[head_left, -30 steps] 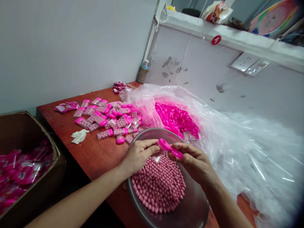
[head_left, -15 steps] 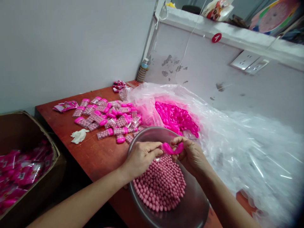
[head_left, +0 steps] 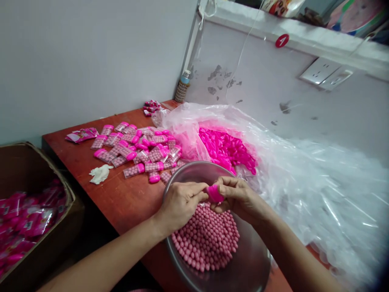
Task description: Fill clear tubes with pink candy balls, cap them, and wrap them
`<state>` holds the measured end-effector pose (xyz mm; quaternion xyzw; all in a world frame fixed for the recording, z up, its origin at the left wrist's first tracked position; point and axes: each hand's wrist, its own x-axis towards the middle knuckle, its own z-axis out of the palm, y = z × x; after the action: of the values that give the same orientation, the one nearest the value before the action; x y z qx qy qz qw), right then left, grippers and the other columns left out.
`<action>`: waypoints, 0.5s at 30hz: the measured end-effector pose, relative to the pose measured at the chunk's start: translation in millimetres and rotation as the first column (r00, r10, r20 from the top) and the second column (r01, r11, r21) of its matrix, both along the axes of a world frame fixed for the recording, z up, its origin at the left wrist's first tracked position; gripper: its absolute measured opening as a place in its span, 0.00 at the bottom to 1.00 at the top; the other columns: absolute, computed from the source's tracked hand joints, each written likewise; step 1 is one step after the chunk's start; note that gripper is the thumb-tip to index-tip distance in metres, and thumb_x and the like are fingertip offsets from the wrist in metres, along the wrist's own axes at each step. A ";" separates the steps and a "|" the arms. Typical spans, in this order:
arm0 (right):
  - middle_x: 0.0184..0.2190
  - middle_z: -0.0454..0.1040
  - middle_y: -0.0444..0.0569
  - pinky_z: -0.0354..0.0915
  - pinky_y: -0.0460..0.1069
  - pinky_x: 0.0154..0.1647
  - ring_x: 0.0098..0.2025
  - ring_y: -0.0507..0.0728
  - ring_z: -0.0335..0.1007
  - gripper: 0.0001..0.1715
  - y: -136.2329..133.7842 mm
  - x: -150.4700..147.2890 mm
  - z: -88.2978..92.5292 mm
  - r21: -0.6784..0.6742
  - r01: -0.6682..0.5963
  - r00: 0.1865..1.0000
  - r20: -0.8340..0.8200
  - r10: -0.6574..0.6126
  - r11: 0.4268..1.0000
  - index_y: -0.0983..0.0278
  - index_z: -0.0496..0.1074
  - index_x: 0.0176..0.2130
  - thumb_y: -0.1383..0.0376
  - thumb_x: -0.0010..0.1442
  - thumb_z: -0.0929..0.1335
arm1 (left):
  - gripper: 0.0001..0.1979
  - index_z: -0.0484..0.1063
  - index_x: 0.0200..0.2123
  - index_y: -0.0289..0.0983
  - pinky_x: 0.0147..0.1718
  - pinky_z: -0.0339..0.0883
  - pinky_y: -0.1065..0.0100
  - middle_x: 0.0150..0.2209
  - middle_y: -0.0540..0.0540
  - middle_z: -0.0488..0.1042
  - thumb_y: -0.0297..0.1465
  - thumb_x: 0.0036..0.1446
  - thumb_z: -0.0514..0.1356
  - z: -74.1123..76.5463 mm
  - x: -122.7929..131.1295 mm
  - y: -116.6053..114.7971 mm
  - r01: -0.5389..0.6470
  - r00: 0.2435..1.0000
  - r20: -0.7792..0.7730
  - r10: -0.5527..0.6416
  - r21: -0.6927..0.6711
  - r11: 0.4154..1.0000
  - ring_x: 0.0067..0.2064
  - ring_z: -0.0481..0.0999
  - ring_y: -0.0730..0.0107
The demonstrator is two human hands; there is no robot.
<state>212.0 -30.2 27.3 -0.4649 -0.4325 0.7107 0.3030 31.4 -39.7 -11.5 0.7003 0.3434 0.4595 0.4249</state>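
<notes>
Over the metal bowl [head_left: 251, 255], a bright pink plastic cap [head_left: 215, 194] is pinched between my two hands. My left hand [head_left: 179, 205] closes thumb and fingers on its left end. On the other side, my right hand [head_left: 243, 198] has its thumb and fingers closed around the cap and hides part of it. Below them, a heap of round pink beads [head_left: 208, 243] lies in the bowl. Beyond the bowl's rim, a clear plastic bag [head_left: 209, 109] spills many loose pink caps [head_left: 226, 150].
Filled clear tubes with pink caps [head_left: 133, 170] are piled left of the bag. A crumpled white tissue [head_left: 101, 173] and flat pink packets [head_left: 82, 135] lie on the red table [head_left: 121, 202]. At left stands a cardboard box [head_left: 68, 190] of pink packages; a bottle [head_left: 183, 85] stands in the corner.
The pink cap was opened out in a curve between my hands; now it is folded together. My right hand has moved left, closer to my left hand.
</notes>
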 end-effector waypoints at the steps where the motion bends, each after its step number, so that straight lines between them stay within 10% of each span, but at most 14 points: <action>1: 0.22 0.71 0.43 0.70 0.44 0.23 0.22 0.50 0.71 0.13 -0.7 -2.8 -0.4 0.001 0.010 1.000 -0.015 -0.010 1.000 0.68 0.66 0.26 0.63 0.48 0.73 | 0.09 0.75 0.30 0.37 0.36 0.63 0.73 0.26 0.50 0.74 0.26 0.58 0.55 -0.1 -0.3 0.0 -0.006 1.000 -0.007 0.006 0.011 1.000 0.34 0.74 0.70; 10: 0.20 0.69 0.41 0.63 0.42 0.17 0.17 0.48 0.66 0.18 10.5 -13.2 0.9 0.107 0.072 0.997 0.017 -0.074 0.992 0.65 0.63 0.27 0.56 0.49 0.71 | 0.10 0.76 0.39 0.38 0.36 0.67 0.69 0.31 0.49 0.77 0.29 0.57 0.57 -2.0 2.2 5.7 -0.043 0.993 0.107 0.055 -0.117 0.992 0.36 0.75 0.66; 15: 0.21 0.70 0.45 0.64 0.45 0.23 0.22 0.51 0.68 0.22 24.1 3.2 -12.5 0.307 -0.083 0.846 0.525 -0.096 0.948 0.65 0.66 0.33 0.48 0.55 0.65 | 0.14 0.74 0.43 0.33 0.37 0.71 0.63 0.35 0.43 0.77 0.33 0.56 0.57 19.0 -15.6 61.0 -0.178 0.946 0.241 0.217 -0.175 0.968 0.35 0.76 0.63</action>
<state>215.2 -6.1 14.8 -0.5902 -0.6066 0.4733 0.2443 15.8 21.3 7.5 0.5622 0.3874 0.5598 0.4695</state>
